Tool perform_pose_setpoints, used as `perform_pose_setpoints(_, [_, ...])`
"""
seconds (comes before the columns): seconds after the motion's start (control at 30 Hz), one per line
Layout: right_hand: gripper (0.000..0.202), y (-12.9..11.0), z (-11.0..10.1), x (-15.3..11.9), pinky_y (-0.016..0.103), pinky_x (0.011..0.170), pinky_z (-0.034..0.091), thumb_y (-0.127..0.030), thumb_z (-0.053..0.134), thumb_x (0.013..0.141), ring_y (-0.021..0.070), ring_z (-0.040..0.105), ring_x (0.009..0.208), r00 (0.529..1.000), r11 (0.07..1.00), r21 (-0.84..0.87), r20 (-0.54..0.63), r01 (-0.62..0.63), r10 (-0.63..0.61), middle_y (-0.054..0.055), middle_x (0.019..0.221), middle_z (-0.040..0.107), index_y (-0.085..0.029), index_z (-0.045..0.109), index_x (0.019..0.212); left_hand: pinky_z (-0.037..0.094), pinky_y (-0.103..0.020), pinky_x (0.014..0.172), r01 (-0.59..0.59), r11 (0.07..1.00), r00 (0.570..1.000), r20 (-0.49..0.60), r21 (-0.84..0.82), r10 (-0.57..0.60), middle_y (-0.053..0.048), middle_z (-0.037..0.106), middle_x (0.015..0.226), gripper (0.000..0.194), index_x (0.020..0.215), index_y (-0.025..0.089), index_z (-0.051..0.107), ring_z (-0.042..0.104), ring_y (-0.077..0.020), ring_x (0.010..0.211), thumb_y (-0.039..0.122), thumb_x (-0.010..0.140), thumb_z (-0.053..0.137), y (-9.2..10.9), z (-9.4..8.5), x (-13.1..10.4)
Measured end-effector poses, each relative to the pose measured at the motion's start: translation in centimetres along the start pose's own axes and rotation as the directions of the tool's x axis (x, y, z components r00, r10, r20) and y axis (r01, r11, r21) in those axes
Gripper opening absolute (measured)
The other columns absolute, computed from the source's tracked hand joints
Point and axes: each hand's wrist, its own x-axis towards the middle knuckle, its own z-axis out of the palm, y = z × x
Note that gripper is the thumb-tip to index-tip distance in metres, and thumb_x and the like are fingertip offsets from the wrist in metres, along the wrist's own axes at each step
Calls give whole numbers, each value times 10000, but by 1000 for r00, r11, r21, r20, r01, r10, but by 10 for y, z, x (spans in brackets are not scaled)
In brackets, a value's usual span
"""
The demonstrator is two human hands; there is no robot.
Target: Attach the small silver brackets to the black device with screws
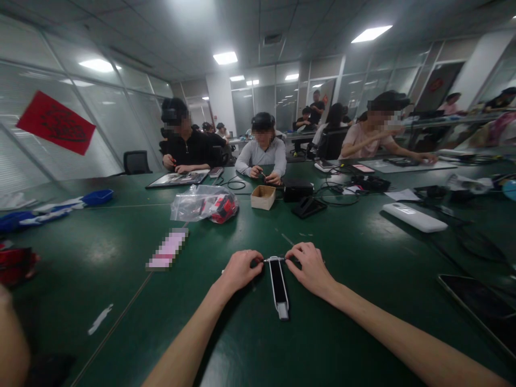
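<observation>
The left hand (244, 269) and right hand (308, 267) pinch opposite ends of a thin rod (274, 259); between the two grips, a narrow white case (278, 285) extends nearward on the table (342, 338).

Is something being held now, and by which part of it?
Yes: a thin stick, near its opposite ends, by the left grip and right grip.
</observation>
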Motion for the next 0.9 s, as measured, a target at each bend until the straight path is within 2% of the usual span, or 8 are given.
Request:
perform_pose_setpoints(0.17, [116,0,-2,0,393,747,411,-232,526,855,227,494,919,1000,1000,7,9,9,-9,60,928,574,-225,630,907,437,-220,644,3,1000,1000,8,3,-3,-8,673,798,136,864,185,662,600,-136,690,169,779,556,0,-1,0])
perform_pose_setpoints(0.57, [124,4,2,-1,377,721,406,-254,516,864,221,496,894,999,999,2,-5,33,-33,58,906,575,-237,636,892,437,-226,645,-2,1000,1000,-20,11,2,-15,659,806,137,868,198,670,590,-142,713,198,796,553,0,1,-1])
perform_pose_setpoints(0.9, [111,1,-1,0,395,736,413,-239,523,862,223,500,900,999,1000,15,36,1,-2,55,914,572,-231,627,897,425,-221,622,-23,1000,1000,-19,11,23,-8,660,815,134,891,201,660,587,-136,697,226,829,544,2,4,-1])
